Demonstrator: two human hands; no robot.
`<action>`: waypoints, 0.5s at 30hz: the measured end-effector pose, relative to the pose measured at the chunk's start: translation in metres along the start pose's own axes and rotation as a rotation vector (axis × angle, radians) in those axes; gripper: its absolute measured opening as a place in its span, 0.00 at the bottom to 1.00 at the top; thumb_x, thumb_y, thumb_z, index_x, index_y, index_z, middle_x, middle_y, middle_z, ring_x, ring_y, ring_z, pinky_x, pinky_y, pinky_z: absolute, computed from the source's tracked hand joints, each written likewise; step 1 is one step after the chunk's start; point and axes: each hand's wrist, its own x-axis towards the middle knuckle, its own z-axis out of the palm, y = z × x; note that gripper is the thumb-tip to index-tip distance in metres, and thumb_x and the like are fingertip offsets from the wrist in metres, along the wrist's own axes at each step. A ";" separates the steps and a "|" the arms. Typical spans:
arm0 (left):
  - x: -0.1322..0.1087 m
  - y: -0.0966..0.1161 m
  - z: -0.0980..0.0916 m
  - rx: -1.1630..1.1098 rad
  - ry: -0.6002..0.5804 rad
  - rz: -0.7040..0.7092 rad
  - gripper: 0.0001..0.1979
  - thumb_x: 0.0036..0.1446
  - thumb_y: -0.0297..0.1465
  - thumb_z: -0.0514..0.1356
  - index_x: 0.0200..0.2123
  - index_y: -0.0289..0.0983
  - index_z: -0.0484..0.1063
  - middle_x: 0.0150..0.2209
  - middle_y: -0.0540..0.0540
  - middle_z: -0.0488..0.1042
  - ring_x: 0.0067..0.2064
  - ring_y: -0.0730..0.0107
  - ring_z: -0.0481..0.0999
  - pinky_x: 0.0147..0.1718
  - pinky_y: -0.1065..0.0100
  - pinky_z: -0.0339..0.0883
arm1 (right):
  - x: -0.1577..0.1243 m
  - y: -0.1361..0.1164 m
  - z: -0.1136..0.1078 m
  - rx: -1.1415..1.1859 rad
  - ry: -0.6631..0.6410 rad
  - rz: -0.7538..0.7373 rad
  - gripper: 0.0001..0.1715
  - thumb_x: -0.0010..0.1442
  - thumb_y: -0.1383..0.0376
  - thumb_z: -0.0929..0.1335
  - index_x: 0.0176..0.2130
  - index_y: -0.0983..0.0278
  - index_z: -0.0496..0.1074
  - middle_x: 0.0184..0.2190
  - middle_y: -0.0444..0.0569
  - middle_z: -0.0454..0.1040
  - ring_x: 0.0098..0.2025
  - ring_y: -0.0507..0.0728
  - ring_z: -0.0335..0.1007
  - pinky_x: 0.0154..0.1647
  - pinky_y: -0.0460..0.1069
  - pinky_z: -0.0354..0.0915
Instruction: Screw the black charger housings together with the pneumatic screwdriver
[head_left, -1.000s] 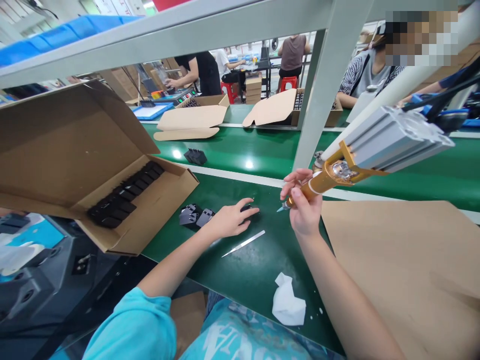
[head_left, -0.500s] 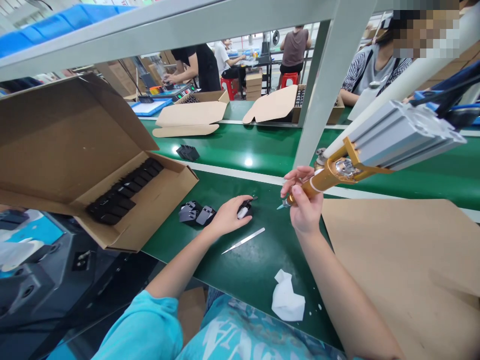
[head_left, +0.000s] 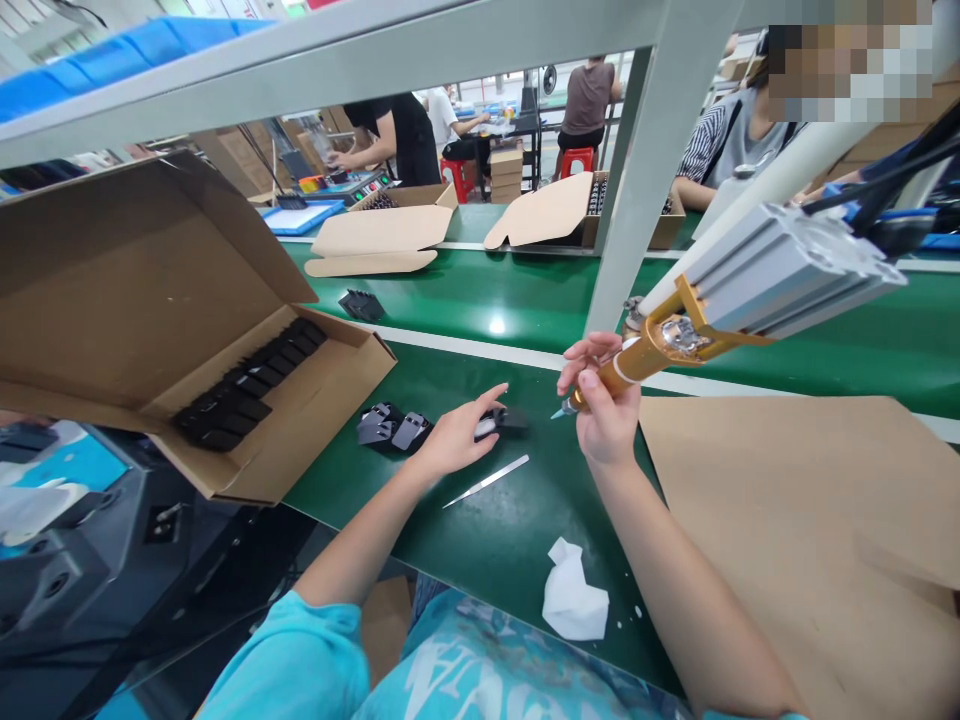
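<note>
My left hand (head_left: 461, 432) rests low over the green bench, thumb and some fingers closed around a small black plastic part (head_left: 513, 422) with a white piece on it. The index finger is lifted off, and the part's far end is blurred. My right hand (head_left: 606, 400) grips the gold barrel of a glue dispenser (head_left: 628, 366), whose teal tip points left toward the black part without touching it. Silver tweezers (head_left: 486, 482) lie just below my left hand. Two dark plastic parts (head_left: 394, 428) sit to its left.
An open cardboard box (head_left: 341, 400) with rows of black parts stands left. Black parts (head_left: 361, 305) lie on the green conveyor (head_left: 465, 290). A crumpled white tissue (head_left: 574, 595) is near the front edge, and a cardboard sheet (head_left: 795, 500) lies right. A grey frame post (head_left: 626, 200) rises ahead.
The index finger of my left hand has lifted and straightened, and the black part has turned outward to the right. The black parts on the conveyor have shifted left. My right hand barely moved.
</note>
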 end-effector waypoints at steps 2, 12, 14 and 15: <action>0.003 0.001 -0.006 -0.003 -0.039 0.039 0.37 0.57 0.32 0.61 0.67 0.47 0.50 0.54 0.47 0.73 0.55 0.61 0.73 0.55 0.58 0.66 | 0.000 0.000 0.000 0.006 0.002 0.002 0.19 0.57 0.56 0.70 0.48 0.54 0.67 0.38 0.44 0.70 0.28 0.50 0.66 0.28 0.48 0.66; 0.020 0.002 -0.003 0.018 -0.064 0.066 0.28 0.57 0.45 0.63 0.59 0.46 0.67 0.45 0.48 0.77 0.48 0.61 0.76 0.47 0.63 0.68 | 0.000 0.000 0.000 0.032 -0.001 -0.006 0.18 0.58 0.58 0.70 0.48 0.55 0.68 0.38 0.44 0.70 0.28 0.49 0.66 0.28 0.47 0.66; 0.018 0.000 0.000 0.017 -0.053 0.075 0.28 0.57 0.44 0.63 0.59 0.46 0.67 0.46 0.48 0.77 0.48 0.61 0.75 0.48 0.63 0.68 | 0.000 0.000 0.000 0.039 -0.001 -0.006 0.18 0.58 0.58 0.70 0.48 0.55 0.68 0.38 0.44 0.70 0.28 0.49 0.66 0.28 0.47 0.66; 0.017 -0.001 0.001 -0.012 -0.039 0.069 0.27 0.58 0.43 0.63 0.60 0.46 0.66 0.46 0.48 0.77 0.48 0.62 0.75 0.48 0.63 0.68 | 0.000 0.000 0.000 0.048 -0.003 -0.007 0.18 0.58 0.59 0.70 0.48 0.55 0.69 0.38 0.44 0.70 0.29 0.49 0.66 0.28 0.47 0.66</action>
